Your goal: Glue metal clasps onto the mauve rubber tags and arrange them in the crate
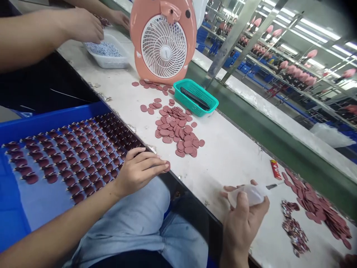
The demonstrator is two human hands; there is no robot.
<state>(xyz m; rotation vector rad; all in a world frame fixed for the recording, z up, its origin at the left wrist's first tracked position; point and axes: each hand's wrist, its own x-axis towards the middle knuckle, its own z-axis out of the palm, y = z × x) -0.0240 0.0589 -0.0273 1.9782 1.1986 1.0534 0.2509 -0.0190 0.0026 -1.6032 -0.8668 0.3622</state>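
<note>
My left hand (139, 169) is at the near edge of the white table (220, 152), fingers together on a reddish-brown oval disc (167, 166) that shows at the fingertips. On the right, my right hand (245, 216) holds a translucent squeeze bottle (248, 195) with a thin metal needle tip pointing right. A loose pile of oval discs (178, 128) lies beyond my left hand. Right of the bottle are small shiny multicoloured pieces (294, 229) and a second long heap of discs (320, 206).
A blue tray (13, 130) with rows of assembled pieces stands at the left. Behind are a pink fan (164, 48), a green basket (195, 97) with a black object and a white basket (111, 56) by another person's hand (83, 26). A red-yellow packet (275, 169) lies right.
</note>
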